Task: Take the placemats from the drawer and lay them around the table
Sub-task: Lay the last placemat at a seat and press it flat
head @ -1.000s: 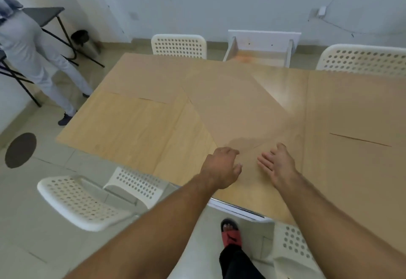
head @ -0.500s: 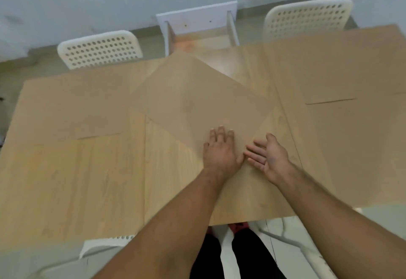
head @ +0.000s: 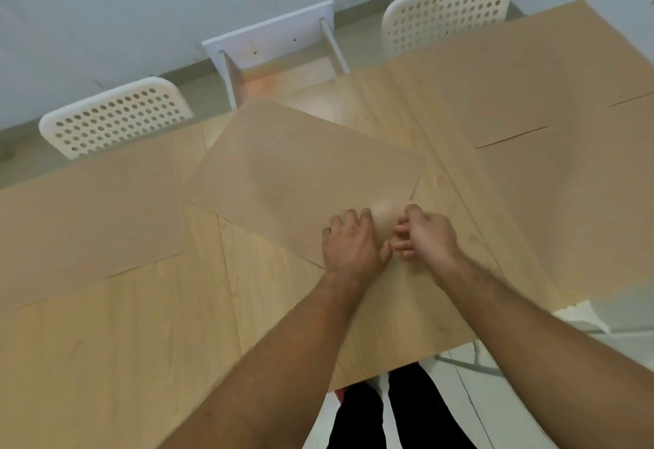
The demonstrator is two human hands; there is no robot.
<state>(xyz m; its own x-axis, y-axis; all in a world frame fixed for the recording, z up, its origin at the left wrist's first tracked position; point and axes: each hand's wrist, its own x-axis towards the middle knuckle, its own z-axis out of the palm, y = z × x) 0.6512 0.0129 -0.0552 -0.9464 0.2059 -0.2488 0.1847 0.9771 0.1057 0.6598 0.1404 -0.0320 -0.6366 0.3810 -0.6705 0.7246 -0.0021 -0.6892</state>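
A thin brown placemat (head: 300, 179) lies askew across the middle of the light wooden table (head: 159, 349). Both hands meet at its near corner, which curls up a little between them. My left hand (head: 350, 245) rests knuckles-up on the mat with its fingers curled over that corner. Just to the right, the fingertips of my right hand (head: 426, 236) pinch the same corner. Other placemats lie flat on the left (head: 88, 215), at the far right (head: 513, 77) and at the near right (head: 587, 208). The white drawer (head: 279, 38) stands pulled out beyond the table's far edge.
Two white perforated chairs stand at the far side, one on the left (head: 116, 119) and one on the right (head: 446, 13). Part of a third white chair (head: 580, 317) shows past the table's near right corner. My legs (head: 400, 409) are at the near edge.
My view has swung right and closer over the table. Both hands, flat and open before, have come together and curled onto the middle placemat's near corner, which now lifts slightly.
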